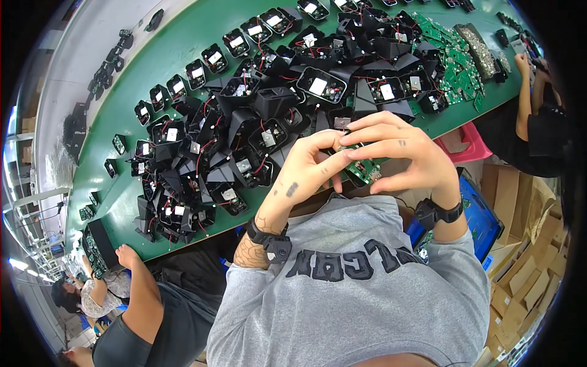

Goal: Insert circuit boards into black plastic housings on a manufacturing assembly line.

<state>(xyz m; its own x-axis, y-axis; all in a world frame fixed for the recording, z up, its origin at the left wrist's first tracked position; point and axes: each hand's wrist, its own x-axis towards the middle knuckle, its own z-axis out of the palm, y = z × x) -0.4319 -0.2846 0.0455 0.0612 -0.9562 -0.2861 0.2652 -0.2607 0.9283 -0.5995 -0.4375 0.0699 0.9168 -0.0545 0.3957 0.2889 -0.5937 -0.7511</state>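
Close in front of my chest, at the table's near edge, I hold a green circuit board (365, 172) between both hands. My left hand (310, 164) is closed, its thumb and fingers pinching the board's left end. From the other side my right hand (411, 153) arches over the board, with its fingertips meeting the left hand's and its thumb at the lower right corner. A silvery part shows at that corner. Something small and dark sits at the upper fingertips; its kind I cannot make out. Just beyond lie open black plastic housings (321, 85) with red wires and white-topped parts inside.
The green table (116, 202) carries a heap of housings and a row along its far side. Loose circuit boards (455, 70) and small metal parts (477, 50) lie to the right. A pink stool (469, 144), blue bin (471, 214) and cardboard (529, 275) stand nearby. Co-workers sit on both sides.
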